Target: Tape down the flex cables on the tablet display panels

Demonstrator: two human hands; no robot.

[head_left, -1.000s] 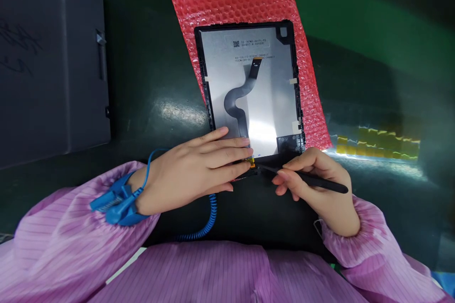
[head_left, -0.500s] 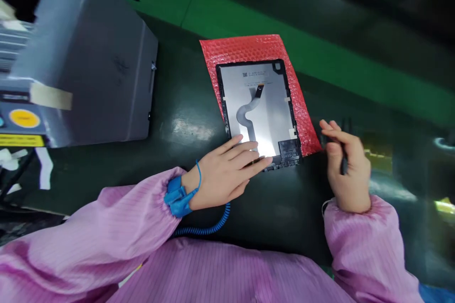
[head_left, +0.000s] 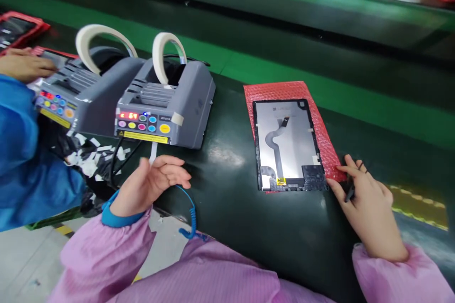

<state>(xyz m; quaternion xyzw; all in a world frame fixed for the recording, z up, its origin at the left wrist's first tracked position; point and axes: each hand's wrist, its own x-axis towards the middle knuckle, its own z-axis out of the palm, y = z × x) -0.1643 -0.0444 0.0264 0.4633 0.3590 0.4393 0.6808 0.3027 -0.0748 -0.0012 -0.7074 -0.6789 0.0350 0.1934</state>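
My left hand is raised palm up, fingers apart, just below the front of a grey tape dispenser. A short white tape strip hangs from the dispenser, right by the thumb and fingers; contact is unclear. My right hand holds slim black tweezers, mostly hidden in the palm. Its thumb and forefinger are at the lower right corner of a red bubble-wrap bag. On the bag lies a tablet screen panel, silver back up, with a curved grey ribbon cable and yellow tape.
A second tape dispenser stands further left, beside a co-worker's blue sleeve and hand. White tape scraps litter the table's left edge. A blue coiled cord runs from my left wrist. Yellow film lies at the right.
My view has swung left. My left hand has lifted off the screen panel and moved left to the dispenser's tape strip. My right hand has come to the bag's lower right corner.
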